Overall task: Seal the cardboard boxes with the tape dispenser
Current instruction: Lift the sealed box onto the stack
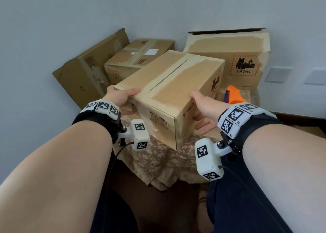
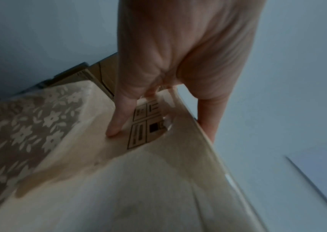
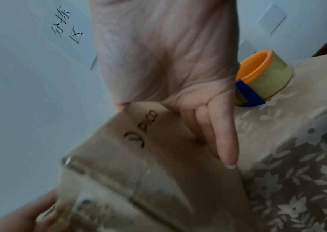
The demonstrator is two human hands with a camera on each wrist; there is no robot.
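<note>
A brown cardboard box (image 1: 169,84) marked PICO is held tilted above the floral tablecloth (image 1: 158,162). A dark open slit runs along the middle of its top, between strips of old tape. My left hand (image 1: 123,100) grips its near left corner, thumb on top and fingers on the end face (image 2: 138,180). My right hand (image 1: 202,107) grips the right side, thumb over the top edge and fingers straight down the side panel (image 3: 158,164). The orange tape dispenser (image 1: 234,95) with a blue blade guard lies on the cloth behind my right hand (image 3: 262,78).
Against the wall stand a leaning box (image 1: 84,74) at the left, a taped box (image 1: 134,58) behind the held one, and a large box (image 1: 238,56) with a UN 3481 label at the back right. Wall sockets (image 1: 278,74) sit at the right.
</note>
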